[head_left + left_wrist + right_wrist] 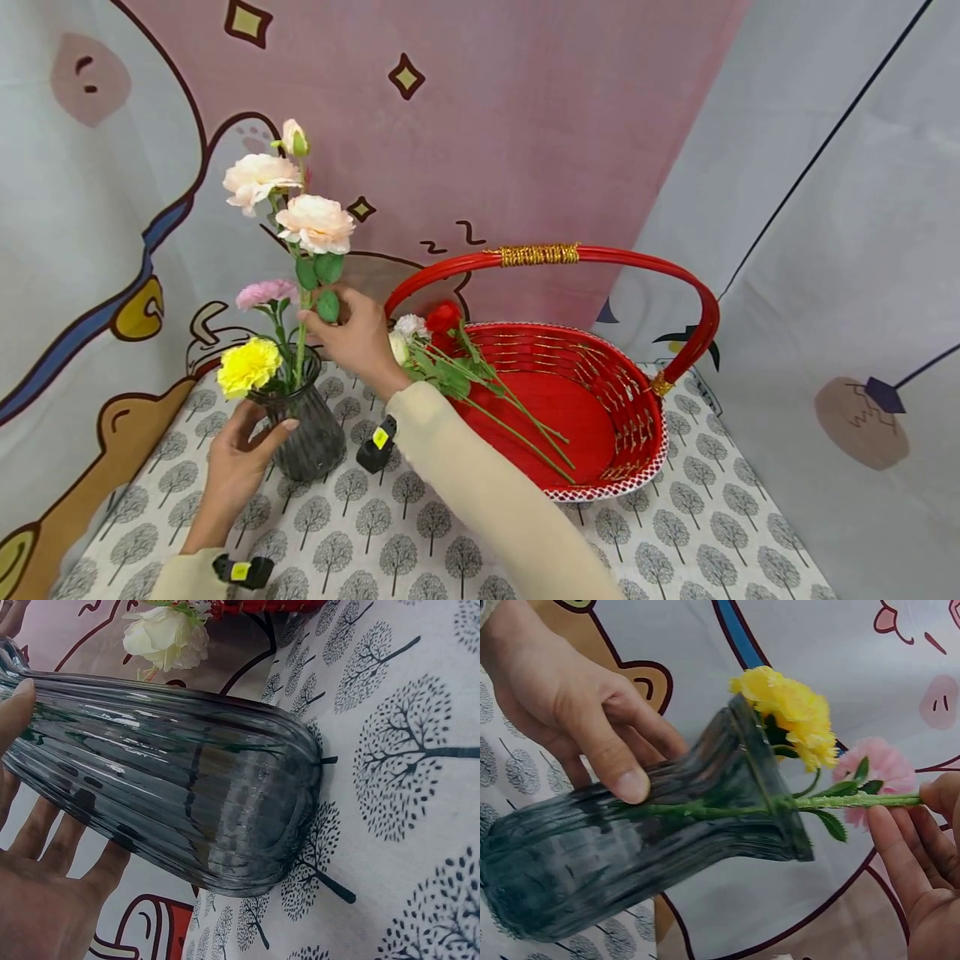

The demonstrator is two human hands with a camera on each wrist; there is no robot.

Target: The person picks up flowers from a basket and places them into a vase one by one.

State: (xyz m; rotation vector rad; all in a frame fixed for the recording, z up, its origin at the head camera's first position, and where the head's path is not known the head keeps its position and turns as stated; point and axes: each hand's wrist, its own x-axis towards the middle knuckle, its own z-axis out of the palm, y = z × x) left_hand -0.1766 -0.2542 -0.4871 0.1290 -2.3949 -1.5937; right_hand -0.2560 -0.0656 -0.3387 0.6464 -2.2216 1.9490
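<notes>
So a white tablecloth printed with grey trees (pixel 697 508) is covering the surface, and a pink and pale-grey cartoon-print fabric backdrop (pixel 525 125) is hanging behind it. A red woven oval basket with a tall arched handle (pixel 633 400) is sitting toward the right, cut flowers (pixel 444 317) lying over its left side.

The long green-stemmed spray with pale peach blooms (pixel 315 225) is standing pretty much vertical, blooms pointing up, lower stem running down inside the ribbed smoky-grey glass vase (pixel 311 437). That vase is standing upright, mouth up, also holding a yellow ruffled flower (pixel 250 367) and a pink one (pixel 266 293).

Hands are working apart: the left hand (pixel 238 454) is curling round the vase, while the right hand (pixel 363 337) is pinching the spray's stem above the rim.
</notes>
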